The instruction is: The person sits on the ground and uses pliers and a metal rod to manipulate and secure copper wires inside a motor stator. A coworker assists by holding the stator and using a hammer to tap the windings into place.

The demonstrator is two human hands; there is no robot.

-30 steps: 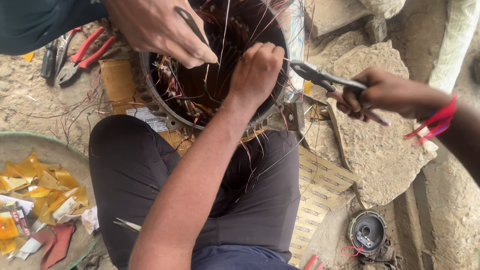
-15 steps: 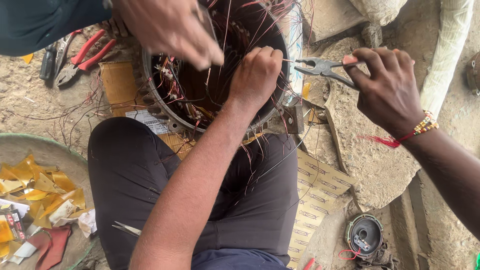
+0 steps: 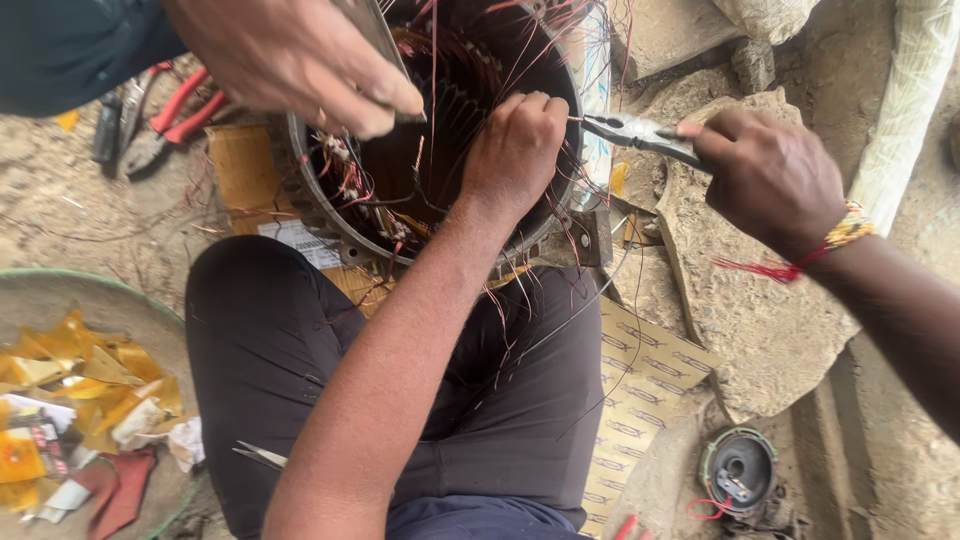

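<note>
Dirt floor (image 3: 60, 210) under work. Left hand (image 3: 515, 150) fisted inside motor stator (image 3: 440, 130), contents hidden. Right hand (image 3: 770, 175) grips pliers (image 3: 640, 132). Co-worker's hand (image 3: 300, 55) cut off by frame top.

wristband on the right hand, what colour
Yellow-orange beaded wristband, red threads trailing; head view.

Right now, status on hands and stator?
Left hand fisted on thin copper wires inside round metal motor stator. Right hand holds grey pliers. Co-worker's hand crowds rim.

Motor housing (image 3: 345, 235) ahead of knees; spare pliers (image 3: 165, 120) left; tray (image 3: 60, 295) near left; cardboard (image 3: 640, 385) right.
</note>
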